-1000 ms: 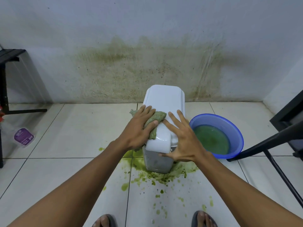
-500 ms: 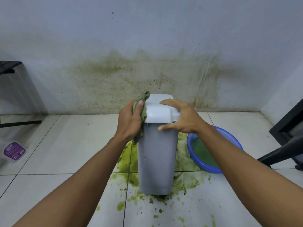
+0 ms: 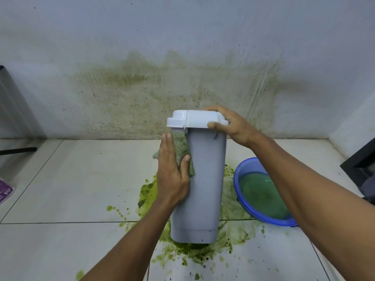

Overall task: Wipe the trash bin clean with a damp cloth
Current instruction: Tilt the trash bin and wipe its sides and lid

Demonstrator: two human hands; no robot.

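Bin upright on floor, before the wall.
The trash bin [image 3: 203, 179] stands mid-floor [image 3: 71, 179]; the basin [image 3: 261, 191] lies just right of it. The left hand [image 3: 172, 175] presses the cloth [image 3: 180, 147] against the bin's left side; the right hand [image 3: 233, 126] rests on the lid [image 3: 194, 118].

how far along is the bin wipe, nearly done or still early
Midway, I'd judge. The white lid and the gray front of the trash bin look clean. In hand: the left hand presses the cloth on the bin's left side; the right hand steadies the lid. Left: the base, standing in green slime.
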